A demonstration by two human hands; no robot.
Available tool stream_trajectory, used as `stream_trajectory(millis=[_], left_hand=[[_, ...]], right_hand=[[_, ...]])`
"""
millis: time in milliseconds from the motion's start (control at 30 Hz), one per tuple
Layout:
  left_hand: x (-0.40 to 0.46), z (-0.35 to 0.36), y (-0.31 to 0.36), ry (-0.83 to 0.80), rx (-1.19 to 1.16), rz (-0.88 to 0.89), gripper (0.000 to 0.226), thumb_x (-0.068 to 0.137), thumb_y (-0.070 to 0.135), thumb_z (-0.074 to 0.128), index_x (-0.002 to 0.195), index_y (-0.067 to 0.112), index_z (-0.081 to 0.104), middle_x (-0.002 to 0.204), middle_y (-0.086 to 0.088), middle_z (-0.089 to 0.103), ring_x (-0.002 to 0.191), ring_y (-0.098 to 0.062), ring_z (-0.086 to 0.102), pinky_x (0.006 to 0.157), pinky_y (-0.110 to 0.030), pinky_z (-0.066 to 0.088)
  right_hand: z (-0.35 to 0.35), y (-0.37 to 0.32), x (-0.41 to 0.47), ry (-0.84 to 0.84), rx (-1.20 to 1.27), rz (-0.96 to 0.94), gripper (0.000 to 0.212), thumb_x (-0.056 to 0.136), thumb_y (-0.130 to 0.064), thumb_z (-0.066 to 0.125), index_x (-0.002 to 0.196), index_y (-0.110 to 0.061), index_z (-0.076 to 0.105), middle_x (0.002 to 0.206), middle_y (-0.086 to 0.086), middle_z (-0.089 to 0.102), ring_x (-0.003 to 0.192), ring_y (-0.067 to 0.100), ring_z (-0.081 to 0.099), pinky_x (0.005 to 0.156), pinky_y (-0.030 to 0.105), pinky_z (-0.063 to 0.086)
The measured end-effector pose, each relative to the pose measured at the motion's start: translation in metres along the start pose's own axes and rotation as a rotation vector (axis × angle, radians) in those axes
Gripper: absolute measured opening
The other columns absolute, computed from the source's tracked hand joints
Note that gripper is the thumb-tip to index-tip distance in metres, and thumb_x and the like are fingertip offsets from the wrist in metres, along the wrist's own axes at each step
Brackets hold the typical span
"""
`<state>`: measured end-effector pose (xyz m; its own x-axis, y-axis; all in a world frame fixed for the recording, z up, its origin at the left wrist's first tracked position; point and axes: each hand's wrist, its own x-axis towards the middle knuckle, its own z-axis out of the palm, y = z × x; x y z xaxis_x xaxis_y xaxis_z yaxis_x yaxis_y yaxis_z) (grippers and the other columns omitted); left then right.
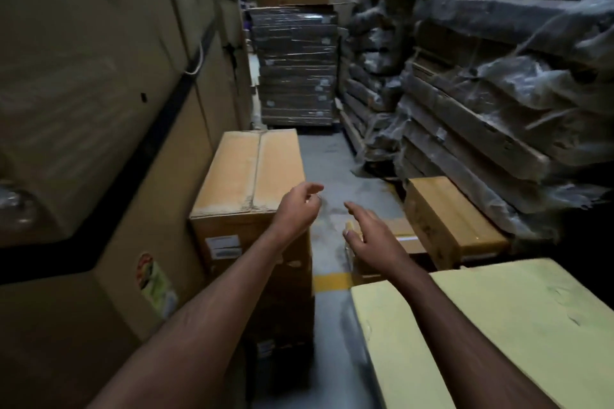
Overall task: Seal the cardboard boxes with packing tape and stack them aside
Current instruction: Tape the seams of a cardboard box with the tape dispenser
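A tall brown cardboard box (249, 173) stands in the aisle, its top flaps closed with a strip of tape along the centre seam. My left hand (297, 206) hovers just past its near right corner, fingers loosely curved and holding nothing. My right hand (372, 236) reaches out beside it over the floor, fingers spread and empty. A second brown box (445, 219) lies low on the right. No tape roll is in view.
Large cartons (99, 109) wall the left side. Plastic-wrapped flat stacks (498, 93) fill the right, and a wrapped pallet (299, 66) blocks the aisle's far end. A pale yellow sheet (515, 325) lies at the lower right. Grey floor with a yellow line (332, 280) runs between.
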<state>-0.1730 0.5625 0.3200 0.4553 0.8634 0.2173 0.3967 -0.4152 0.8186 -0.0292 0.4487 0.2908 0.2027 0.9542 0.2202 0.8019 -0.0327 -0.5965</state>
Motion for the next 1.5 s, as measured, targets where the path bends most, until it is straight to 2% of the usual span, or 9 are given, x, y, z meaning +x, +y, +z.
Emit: stream_trajectory(millis=[133,233,367,500,600,767,967,1300,1500], left_hand=[[-0.006,-0.045,-0.037,0.369,0.077,-0.105,0.03,0.096,0.011,0.051,0.122,0.012,0.065,0.125,-0.007,0.065,0.111,-0.019,0.059,0.087,-0.031,0.049],[-0.005,-0.078,-0.074,0.629,0.148,-0.365,0.033,0.093,0.017,0.053,0.125,0.015,0.062,0.135,-0.012,0.053,0.124,-0.03,0.048,0.098,-0.039,0.041],[0.009,-0.105,-0.12,0.563,0.245,-0.613,0.061,0.089,0.039,0.063,0.141,0.011,0.044,0.15,-0.019,0.034,0.138,-0.04,0.031,0.114,-0.054,0.028],[0.031,-0.108,-0.146,0.42,0.175,-0.783,0.103,0.084,0.054,0.07,0.156,0.005,0.015,0.159,-0.019,0.023,0.143,-0.04,0.029,0.114,-0.051,0.031],[0.043,-0.106,-0.156,0.43,0.16,-0.868,0.101,0.08,0.051,0.076,0.153,0.005,0.023,0.154,-0.019,0.029,0.136,-0.038,0.039,0.102,-0.047,0.043],[0.056,-0.11,-0.171,0.497,-0.239,-0.958,0.098,0.07,0.025,0.09,0.143,0.012,0.027,0.142,-0.015,0.043,0.122,-0.033,0.054,0.093,-0.043,0.054],[0.049,-0.104,-0.168,0.541,-0.193,-0.955,0.081,0.071,0.025,0.085,0.133,0.011,0.035,0.132,-0.015,0.05,0.108,-0.031,0.059,0.075,-0.037,0.054],[0.041,-0.094,-0.15,0.549,-0.222,-0.776,0.065,0.064,0.031,0.083,0.119,0.011,0.053,0.12,-0.011,0.063,0.104,-0.03,0.065,0.087,-0.045,0.058],[0.029,-0.048,-0.08,0.484,-0.232,-0.616,0.063,0.071,0.028,0.081,0.123,0.009,0.05,0.123,-0.01,0.062,0.106,-0.035,0.062,0.09,-0.046,0.055]], right_hand=[[0.029,-0.027,0.032,-0.073,-0.014,-0.021,0.059,0.098,-0.016,0.052,0.153,-0.014,0.032,0.153,0.01,0.041,0.14,0.025,0.038,0.112,0.034,0.032],[0.051,-0.042,0.064,-0.099,0.007,0.046,0.061,0.1,-0.025,0.052,0.154,-0.011,0.028,0.157,0.011,0.036,0.143,0.026,0.034,0.113,0.035,0.031],[0.091,-0.061,0.105,-0.132,0.032,0.214,0.076,0.1,-0.041,0.052,0.157,-0.007,0.015,0.16,0.017,0.024,0.146,0.034,0.028,0.114,0.042,0.031],[0.124,-0.067,0.142,-0.066,0.051,0.387,0.093,0.095,-0.053,0.054,0.157,-0.006,0.004,0.162,0.021,0.013,0.147,0.039,0.022,0.112,0.049,0.033],[0.13,-0.057,0.166,0.035,0.07,0.557,0.098,0.089,-0.055,0.063,0.153,-0.001,0.012,0.155,0.023,0.027,0.139,0.042,0.034,0.105,0.049,0.039],[0.132,-0.024,0.186,-0.099,0.302,0.795,0.103,0.069,-0.051,0.085,0.143,-0.007,0.03,0.138,0.019,0.051,0.117,0.041,0.057,0.091,0.055,0.055],[0.14,-0.029,0.183,0.028,0.306,0.819,0.092,0.068,-0.04,0.09,0.137,-0.007,0.039,0.132,0.018,0.056,0.115,0.038,0.058,0.09,0.05,0.056],[0.105,-0.019,0.14,0.138,0.244,0.713,0.075,0.074,-0.056,0.079,0.12,-0.004,0.053,0.118,0.016,0.063,0.103,0.037,0.063,0.083,0.049,0.057],[0.045,0.016,0.075,0.293,0.291,0.741,0.068,0.071,-0.061,0.077,0.109,-0.008,0.059,0.108,0.012,0.068,0.093,0.034,0.066,0.078,0.049,0.06]])
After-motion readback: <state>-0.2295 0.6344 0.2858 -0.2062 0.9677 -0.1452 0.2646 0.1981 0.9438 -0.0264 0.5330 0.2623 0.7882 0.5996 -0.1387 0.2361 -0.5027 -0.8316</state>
